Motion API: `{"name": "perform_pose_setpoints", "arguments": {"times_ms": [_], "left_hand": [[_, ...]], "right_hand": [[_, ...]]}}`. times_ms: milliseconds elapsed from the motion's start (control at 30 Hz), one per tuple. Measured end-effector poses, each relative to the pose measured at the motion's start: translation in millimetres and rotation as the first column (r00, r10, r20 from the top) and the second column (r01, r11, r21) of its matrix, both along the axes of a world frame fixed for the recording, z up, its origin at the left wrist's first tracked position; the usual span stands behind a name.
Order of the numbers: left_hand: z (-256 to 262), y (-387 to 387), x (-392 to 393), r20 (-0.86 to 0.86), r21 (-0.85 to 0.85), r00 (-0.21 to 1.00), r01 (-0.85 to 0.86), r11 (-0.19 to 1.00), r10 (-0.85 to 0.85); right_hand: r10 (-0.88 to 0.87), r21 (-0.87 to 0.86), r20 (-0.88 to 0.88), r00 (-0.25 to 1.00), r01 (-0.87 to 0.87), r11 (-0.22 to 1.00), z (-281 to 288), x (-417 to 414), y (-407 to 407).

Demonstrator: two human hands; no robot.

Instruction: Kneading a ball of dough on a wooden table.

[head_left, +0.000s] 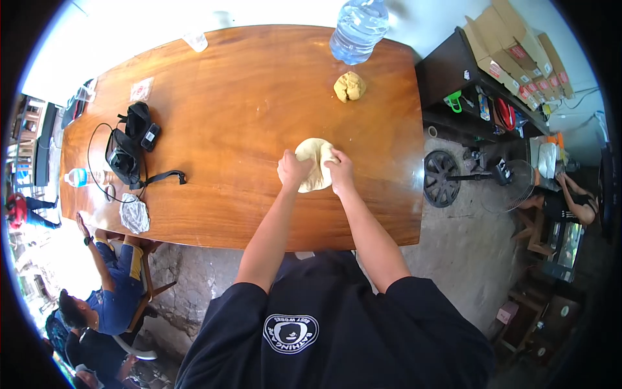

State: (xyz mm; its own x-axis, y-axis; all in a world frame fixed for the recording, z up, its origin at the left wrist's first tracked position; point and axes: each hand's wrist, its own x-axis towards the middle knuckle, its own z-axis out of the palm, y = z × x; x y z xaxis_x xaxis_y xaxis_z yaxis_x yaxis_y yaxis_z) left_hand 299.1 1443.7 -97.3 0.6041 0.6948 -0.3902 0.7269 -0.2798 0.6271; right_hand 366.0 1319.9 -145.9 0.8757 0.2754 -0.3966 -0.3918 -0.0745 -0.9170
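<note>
A flattened round of pale dough (pixel 318 163) lies between my two hands, over the near right part of the wooden table (pixel 233 107). My left hand (pixel 294 170) grips its left edge, thumb pressed onto the upper face. On the opposite edge, the fingers and thumb of my right hand (pixel 340 171) pinch the dough. A crease runs down the middle of the round. Whether its underside touches the wood, I cannot tell. Farther back sits a cracked ball of yellower dough (pixel 350 87), apart from both hands.
A large water bottle (pixel 359 31) stands at the back. Left are a black pouch (pixel 127 155) with strap and cable, a small bottle (pixel 77 177) and a crumpled plastic bag (pixel 134 214). A seated person (pixel 107 301) is near the left corner; a fan (pixel 505 182) stands right.
</note>
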Motion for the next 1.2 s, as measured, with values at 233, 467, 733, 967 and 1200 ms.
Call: {"name": "perform_pose_setpoints", "arguments": {"times_ms": [233,467,733,967,1200], "left_hand": [[45.0,-65.1,-60.3,0.346,-0.522,0.833,-0.211,0.826,0.432],[22.6,-54.1,-138.7,0.213,-0.544,0.977,0.105,0.832,0.016],[-10.4,25.5,-157.0,0.244,0.085,0.947,0.195,0.977,-0.21],[-23.2,60.8,-48.3,0.373,0.222,0.91,0.102,0.97,-0.181],[-80.5,14.9,-5.6,0.223,0.341,0.805,0.464,0.818,-0.549]], "right_hand": [[0.406,-0.279,0.433,0.805,-0.308,0.91,55.9,-9.1,-17.9],[0.751,-0.65,0.533,0.389,-0.38,0.658,38.9,1.0,-31.9],[0.951,-0.927,0.298,0.081,-0.214,0.309,36.0,-96.5,-21.7],[0.563,-0.564,0.376,0.736,-0.3,0.769,48.0,26.5,-10.2],[0.597,-0.762,0.479,0.643,-0.033,0.647,-12.2,-28.7,24.9]]}}
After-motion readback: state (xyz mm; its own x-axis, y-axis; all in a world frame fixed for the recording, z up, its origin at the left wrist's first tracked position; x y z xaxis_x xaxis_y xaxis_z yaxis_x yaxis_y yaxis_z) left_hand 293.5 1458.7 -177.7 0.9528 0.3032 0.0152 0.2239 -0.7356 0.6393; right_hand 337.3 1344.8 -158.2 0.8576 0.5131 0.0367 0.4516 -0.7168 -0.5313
